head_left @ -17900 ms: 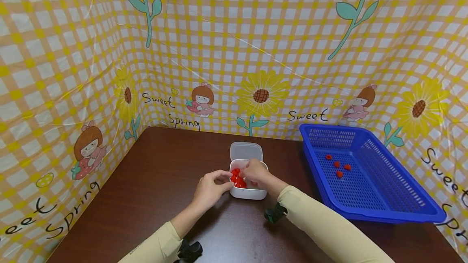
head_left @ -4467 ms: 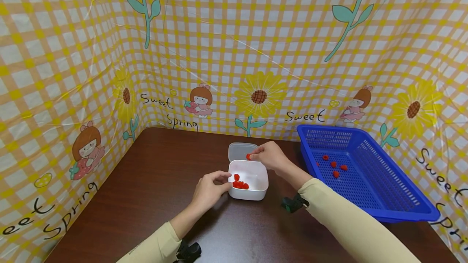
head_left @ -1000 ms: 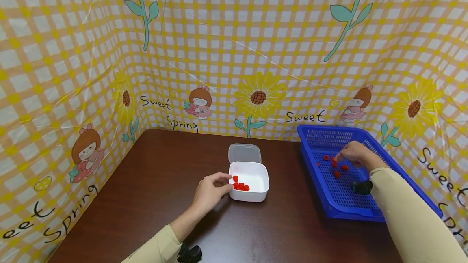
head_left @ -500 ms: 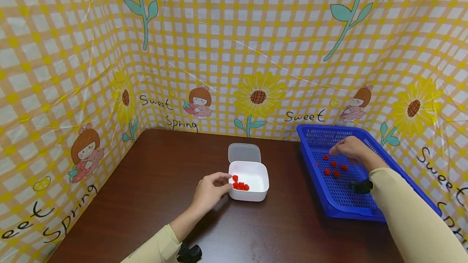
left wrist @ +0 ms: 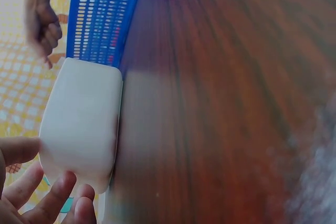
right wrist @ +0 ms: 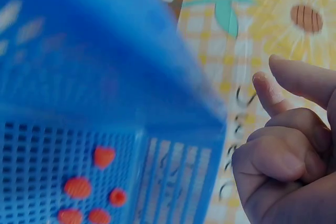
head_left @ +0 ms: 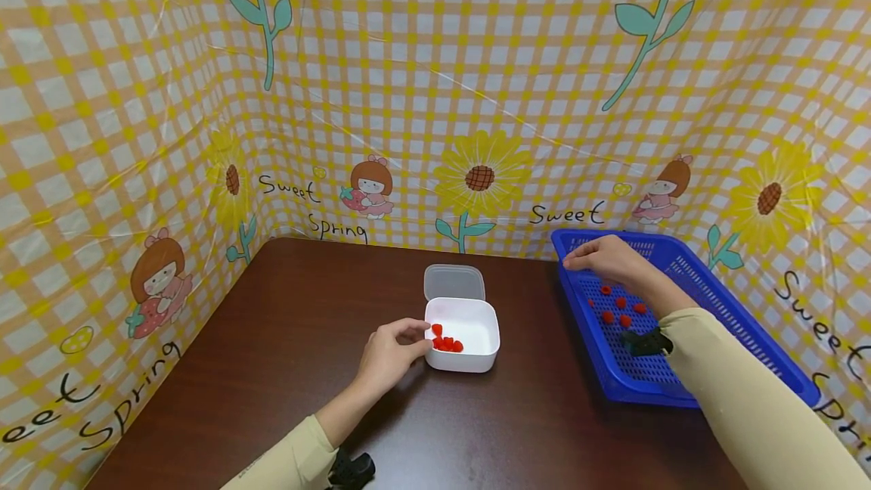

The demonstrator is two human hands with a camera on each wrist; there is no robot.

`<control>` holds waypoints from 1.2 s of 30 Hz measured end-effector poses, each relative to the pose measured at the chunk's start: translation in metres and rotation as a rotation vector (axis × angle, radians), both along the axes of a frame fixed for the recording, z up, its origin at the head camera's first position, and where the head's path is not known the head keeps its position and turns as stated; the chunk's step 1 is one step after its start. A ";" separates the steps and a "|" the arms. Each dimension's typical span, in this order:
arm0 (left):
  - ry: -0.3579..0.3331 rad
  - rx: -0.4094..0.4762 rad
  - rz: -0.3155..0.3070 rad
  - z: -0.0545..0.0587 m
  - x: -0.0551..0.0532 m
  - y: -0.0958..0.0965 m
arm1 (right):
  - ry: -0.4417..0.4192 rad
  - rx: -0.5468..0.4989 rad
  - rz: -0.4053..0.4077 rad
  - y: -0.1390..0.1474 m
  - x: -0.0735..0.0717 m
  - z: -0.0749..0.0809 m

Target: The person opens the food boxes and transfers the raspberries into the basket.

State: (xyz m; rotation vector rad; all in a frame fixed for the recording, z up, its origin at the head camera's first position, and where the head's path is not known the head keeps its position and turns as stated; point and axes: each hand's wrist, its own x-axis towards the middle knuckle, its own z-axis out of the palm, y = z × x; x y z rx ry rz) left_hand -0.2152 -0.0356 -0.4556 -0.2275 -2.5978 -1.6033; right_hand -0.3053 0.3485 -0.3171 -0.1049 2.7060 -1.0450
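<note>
My left hand [head_left: 389,354] rests its fingertips at the left wall of a white box [head_left: 479,361], its thumb and fingers spread apart in the left wrist view. Several small red raspberries [head_left: 447,344] lie bunched in the box's near-left part. My right hand [head_left: 609,259] hovers over the left rim of a blue plastic basket [head_left: 615,392]. In the right wrist view its thumb and index finger [right wrist: 302,80] reach out with a gap between them, the other fingers folded in, and nothing is held. Several more raspberries [head_left: 622,304] lie scattered on the basket floor.
A translucent lid [head_left: 454,283] lies behind the box on the dark wooden table [head_left: 327,278]. Checked yellow cloth [head_left: 408,97] with sunflowers and figures hangs at the back and both sides. The basket walls stand up on the right.
My right hand carried a raspberry from the box, let it go in the basket, then lifted leftward to the rim. The box holds fewer raspberries than at first. The left hand stayed put.
</note>
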 end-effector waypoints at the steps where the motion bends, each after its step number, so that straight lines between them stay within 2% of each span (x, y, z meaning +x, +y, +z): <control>1: -0.002 0.000 0.001 0.000 0.000 0.000 | -0.006 -0.003 0.006 -0.006 0.000 0.001; 14: -0.004 0.008 -0.003 0.001 0.000 -0.001 | -0.039 -0.066 0.083 -0.075 0.004 -0.001; 24: -0.004 0.014 -0.006 0.002 0.000 0.000 | -0.090 -0.075 0.141 -0.111 0.005 -0.016; 36: 0.014 -0.001 -0.003 0.000 -0.001 -0.001 | -0.111 -0.043 0.186 -0.141 0.008 -0.037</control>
